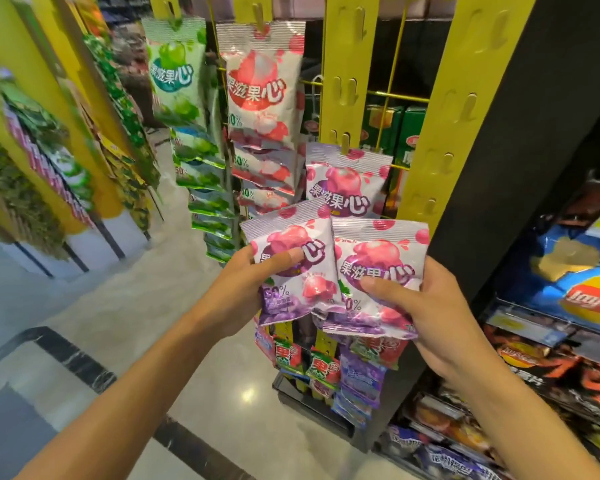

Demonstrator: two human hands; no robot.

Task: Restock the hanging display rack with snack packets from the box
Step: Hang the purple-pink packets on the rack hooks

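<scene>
Fingers of the left hand (238,289) are clamped on one glossy white-and-purple snack packet (291,268) — thumb across its front, the rest behind. Fingers of the right hand (426,313) pinch a second matching white-and-purple packet (378,271), its left edge tucked just behind the first. Just above both sets of fingertips a third packet of the same kind (347,181) hangs from a hook on the yellow wire display rack (349,64), with empty hooks higher up.
</scene>
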